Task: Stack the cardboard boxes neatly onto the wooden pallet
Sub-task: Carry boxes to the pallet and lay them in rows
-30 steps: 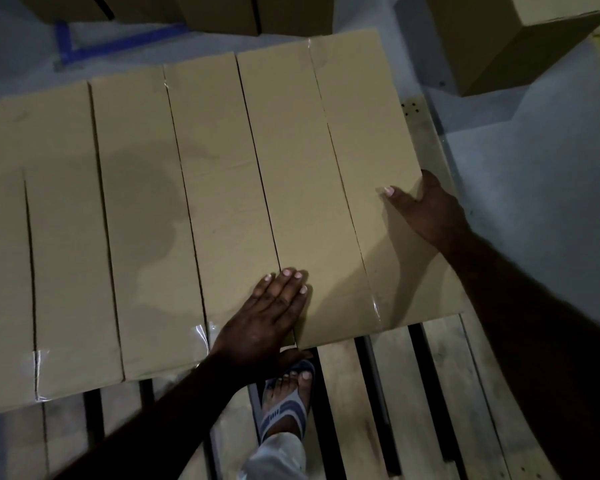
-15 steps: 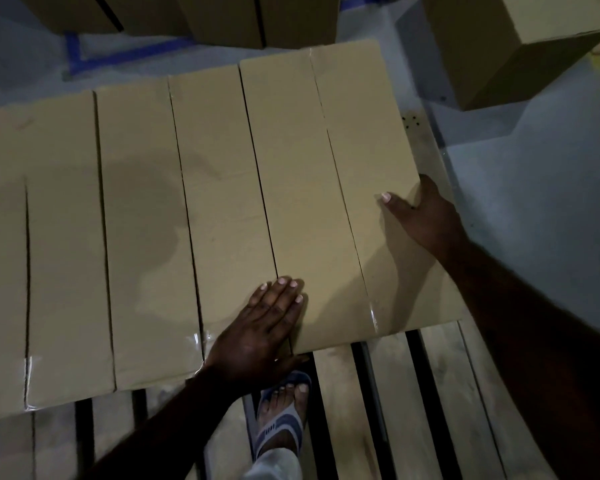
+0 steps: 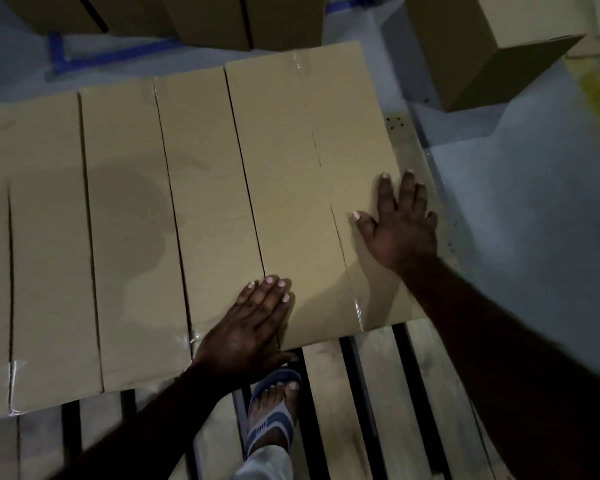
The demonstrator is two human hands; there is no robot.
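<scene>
End box [image 3: 302, 174] on wooden pallet [image 3: 388, 393], 3 o'clock end of box row, touching next box. Left hand [image 3: 250, 327] flat on near corner. Right hand [image 3: 399, 223] flat on top, fingers spread. Both hold nothing. Hard shove: box slides past row, stack goes crooked. Before, right hand hooked box side; now lies on top.

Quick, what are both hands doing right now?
Left hand: open, flat on the cardboard boxes, at their near edge.
Right hand: open, fingers spread on the rightmost box.
</scene>
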